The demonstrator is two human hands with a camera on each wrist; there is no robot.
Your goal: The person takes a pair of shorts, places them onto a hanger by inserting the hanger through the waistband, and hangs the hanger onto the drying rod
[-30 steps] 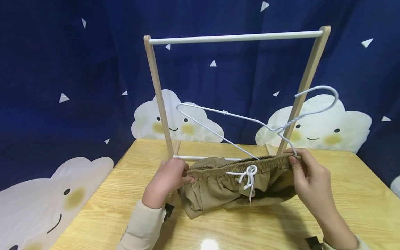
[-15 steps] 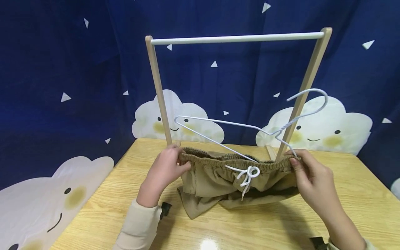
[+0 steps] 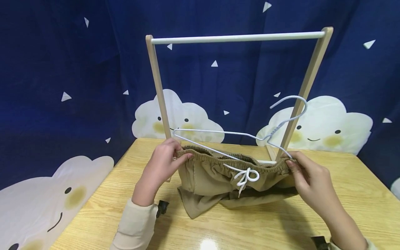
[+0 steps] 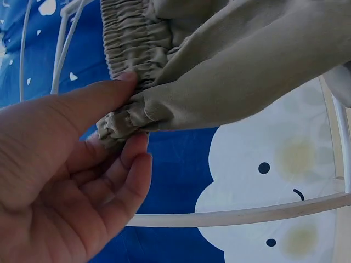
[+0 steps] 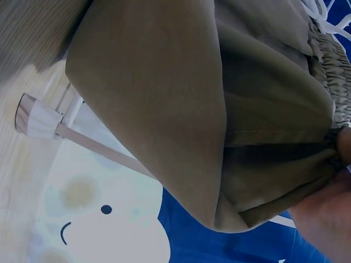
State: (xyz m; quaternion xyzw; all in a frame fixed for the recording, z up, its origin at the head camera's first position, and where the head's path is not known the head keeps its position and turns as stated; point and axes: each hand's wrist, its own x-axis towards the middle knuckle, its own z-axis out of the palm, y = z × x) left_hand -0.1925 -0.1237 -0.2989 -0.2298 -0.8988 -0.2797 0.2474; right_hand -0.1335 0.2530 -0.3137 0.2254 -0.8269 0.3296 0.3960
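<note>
Khaki shorts (image 3: 209, 180) with a gathered elastic waistband and a white drawstring (image 3: 248, 175) tied in a bow are held up by the waist. At the waistband's left end, my left hand (image 3: 157, 170) pinches the cloth between thumb and fingers; the left wrist view shows this pinch (image 4: 123, 109) closely. My right hand (image 3: 312, 177) pinches the opposite end, where the right arm of a white wire hanger (image 3: 275, 130) goes down to the waistband. The hanger leans, hook up at right. Its left end stands just above the waistband near my left hand.
Behind the shorts stands a rack with wooden posts (image 3: 312, 74) and a white top bar (image 3: 237, 38). All this is on a wood-grain table (image 3: 112, 198). A dark blue curtain (image 3: 93, 62) with clouds and triangles hangs behind.
My left hand has lifted its end of the waistband up and slightly left, spreading the opening. The hanger has tipped, its left end sinking toward the waistband and its hook swinging left. My right hand barely moved.
</note>
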